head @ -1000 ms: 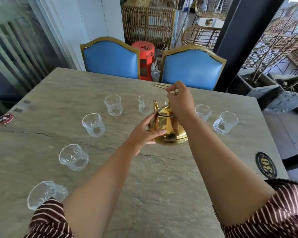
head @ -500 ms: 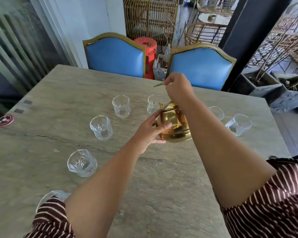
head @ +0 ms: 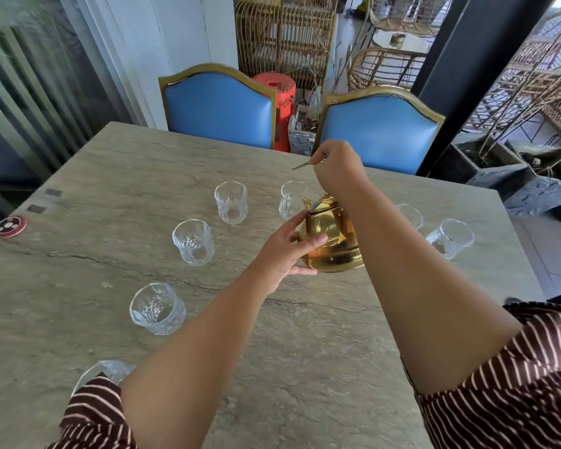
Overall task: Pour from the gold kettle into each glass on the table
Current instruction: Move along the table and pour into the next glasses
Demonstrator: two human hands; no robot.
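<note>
The gold kettle [head: 332,241] is in mid-table, tilted with its spout toward a clear glass [head: 291,199] just behind it. My right hand [head: 337,166] grips the kettle's thin wire handle from above. My left hand [head: 287,251] cups the kettle's left side. Several clear glasses curve around it: one at back centre [head: 231,202], one at left [head: 193,242], one at near left [head: 157,308], one partly hidden by my left sleeve [head: 104,372], and two on the right [head: 410,215] [head: 450,238]. I cannot see liquid.
The grey stone table [head: 110,176] has a crack running across its middle. Two blue chairs [head: 219,106] [head: 381,131] stand at the far edge. A round red coaster [head: 9,226] lies at the left edge. A dark pillar [head: 450,76] rises behind right.
The kettle has been raised and tipped further toward the glass behind it, with my right hand lifting the handle higher. The camera view has shifted slightly.
</note>
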